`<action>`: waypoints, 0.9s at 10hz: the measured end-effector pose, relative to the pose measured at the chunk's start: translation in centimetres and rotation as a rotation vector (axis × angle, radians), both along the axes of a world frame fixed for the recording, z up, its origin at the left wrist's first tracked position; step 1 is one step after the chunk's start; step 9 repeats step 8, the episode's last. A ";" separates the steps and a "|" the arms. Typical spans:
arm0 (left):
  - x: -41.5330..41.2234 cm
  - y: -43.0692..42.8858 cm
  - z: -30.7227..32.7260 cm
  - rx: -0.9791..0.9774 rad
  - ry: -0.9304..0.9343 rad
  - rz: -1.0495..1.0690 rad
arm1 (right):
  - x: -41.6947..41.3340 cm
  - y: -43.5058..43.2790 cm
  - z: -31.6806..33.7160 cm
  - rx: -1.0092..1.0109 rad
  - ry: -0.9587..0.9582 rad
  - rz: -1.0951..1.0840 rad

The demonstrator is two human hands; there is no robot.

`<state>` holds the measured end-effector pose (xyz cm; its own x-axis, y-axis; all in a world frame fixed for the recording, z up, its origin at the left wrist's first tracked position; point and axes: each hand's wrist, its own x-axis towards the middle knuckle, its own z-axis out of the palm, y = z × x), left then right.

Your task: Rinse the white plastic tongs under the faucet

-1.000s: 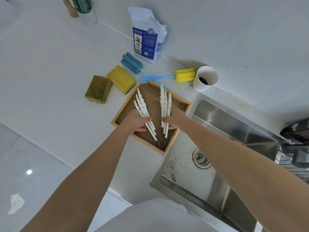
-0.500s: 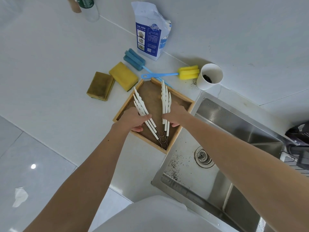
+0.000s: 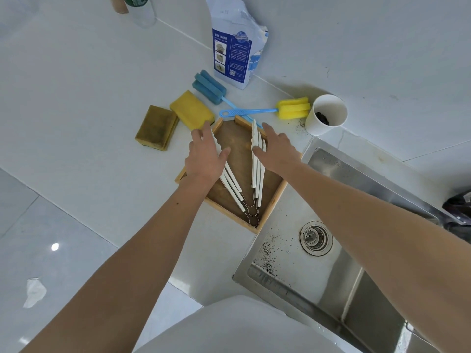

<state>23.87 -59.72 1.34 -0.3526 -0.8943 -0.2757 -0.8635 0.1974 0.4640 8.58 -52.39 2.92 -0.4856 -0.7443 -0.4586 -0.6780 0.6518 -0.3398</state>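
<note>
White tongs [image 3: 254, 171] lie splayed in wooden tray [image 3: 274, 202], frame center, left of sink [image 3: 293, 266]. Left hand [image 3: 205, 159] flat, fingers straight on the left arms. Right hand [image 3: 276, 151] likewise flat at the right arms, gripping nothing.

Tongs [image 3: 255, 171] lie in a tray [image 3: 274, 203] at centre frame on the bench [image 3: 89, 85]; sink [image 3: 293, 263] lower right, two sponges [image 3: 156, 128] left of the tray, cup [image 3: 326, 114] upper right, bag [image 3: 237, 47] behind.
</note>
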 end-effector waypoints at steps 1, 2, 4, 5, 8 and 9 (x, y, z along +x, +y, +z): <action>-0.3 -0.2 -0.3 0.003 -0.024 -0.027 | 0.0 -0.9 0.1 -0.004 0.106 0.054; -0.3 -0.3 -0.5 -0.001 -0.024 -0.030 | 0.1 -1.6 0.0 -0.041 0.135 0.078; -0.2 0.0 -1.1 -0.035 -0.021 -0.056 | 0.4 -2.8 -0.7 -0.071 0.179 0.161; 0.1 0.5 -1.8 -0.090 -0.008 -0.079 | 0.6 -2.4 -1.3 -0.046 0.199 0.218; 0.3 1.2 -2.0 -0.109 0.008 -0.069 | 0.7 -1.4 -1.4 -0.089 0.156 0.217; 0.3 1.2 -2.0 -0.109 0.008 -0.069 | 0.7 -1.4 -1.4 -0.089 0.156 0.217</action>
